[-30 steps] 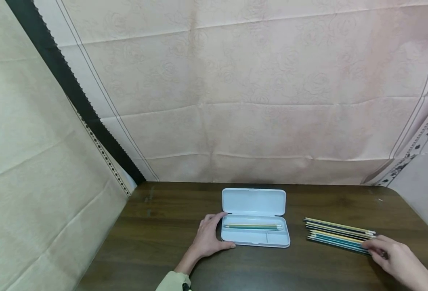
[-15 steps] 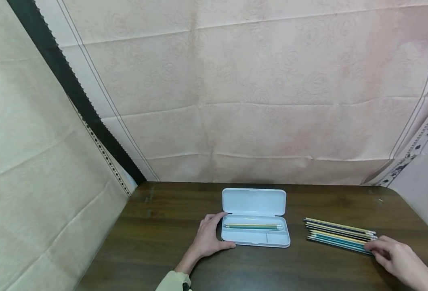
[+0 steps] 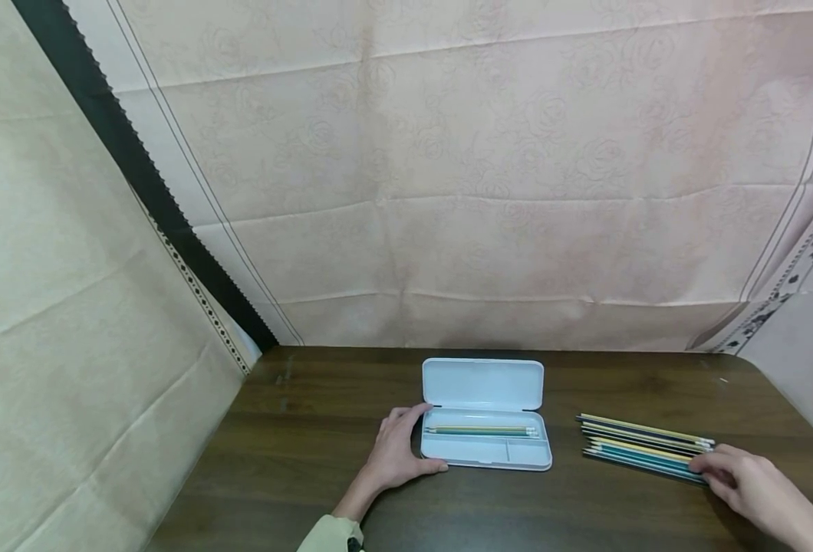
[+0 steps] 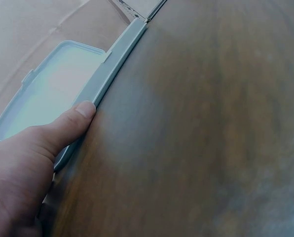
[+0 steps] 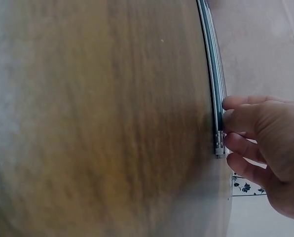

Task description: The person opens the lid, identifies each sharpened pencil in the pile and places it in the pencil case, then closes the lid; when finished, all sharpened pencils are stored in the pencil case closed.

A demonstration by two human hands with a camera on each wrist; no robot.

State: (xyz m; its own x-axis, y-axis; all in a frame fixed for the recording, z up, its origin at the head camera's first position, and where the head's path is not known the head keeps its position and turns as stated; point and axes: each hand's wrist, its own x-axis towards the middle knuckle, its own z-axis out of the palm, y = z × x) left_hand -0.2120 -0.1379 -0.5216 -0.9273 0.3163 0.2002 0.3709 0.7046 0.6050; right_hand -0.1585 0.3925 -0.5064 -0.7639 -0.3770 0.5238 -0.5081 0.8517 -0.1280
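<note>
A light blue pencil case (image 3: 475,458) lies with its lid (image 3: 482,385) raised, in the middle of the table. A few pencils (image 3: 478,431) rest in its long compartment. My left hand (image 3: 394,454) grips the case's left end, thumb on the front edge and fingers at the back corner. To the right, several yellow, dark and teal pencils (image 3: 641,443) lie side by side. My right hand (image 3: 748,487) pinches at the eraser end of a teal pencil (image 5: 217,98) nearest me; the right wrist view shows thumb and fingertips there. How many pencils it pinches is unclear.
Everything lies on a dark wooden table (image 3: 275,475). A pale patterned cloth (image 3: 489,192) hangs behind the table, with other cloths at the left (image 3: 89,330) and right (image 3: 807,337). A small divided section (image 3: 517,451) sits at the case's front right.
The right hand has shifted very slightly at the pencils' eraser ends. The left hand and pencil case stay in place.
</note>
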